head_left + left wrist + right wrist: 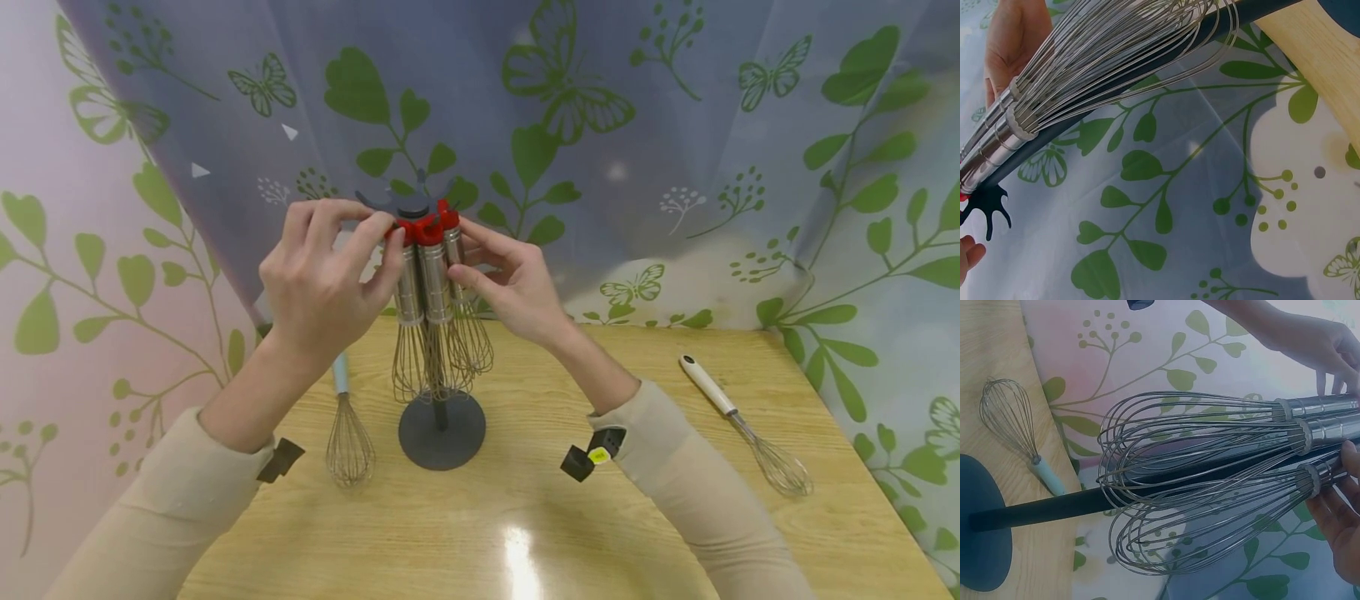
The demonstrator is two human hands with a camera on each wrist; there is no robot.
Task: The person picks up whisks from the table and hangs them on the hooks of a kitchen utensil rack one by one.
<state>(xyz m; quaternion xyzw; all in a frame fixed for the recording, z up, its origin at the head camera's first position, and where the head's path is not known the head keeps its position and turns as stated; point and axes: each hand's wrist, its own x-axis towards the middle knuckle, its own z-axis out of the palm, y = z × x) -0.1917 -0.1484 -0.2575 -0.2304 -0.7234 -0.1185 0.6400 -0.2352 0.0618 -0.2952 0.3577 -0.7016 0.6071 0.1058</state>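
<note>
Three steel whisks with red ends hang in a cluster from a dark hooked stand (442, 442). My left hand (326, 271) pinches the red top of the left whisk (408, 292) with bent thumb and fingers; the fingertips partly cover that top. The middle whisk (435, 287) hangs between my hands. My right hand (517, 287) grips the handle of the right whisk (453, 243) between thumb and fingers. In the right wrist view, that whisk (1210, 531) tilts away from the other two, its wires overlapping theirs.
A whisk with a pale blue handle (341, 375) lies on the wooden table (570, 542) left of the stand's round base. Far to the right lies a whisk with a white handle (708, 385). A leaf-patterned curtain (465, 75) hangs close behind the stand.
</note>
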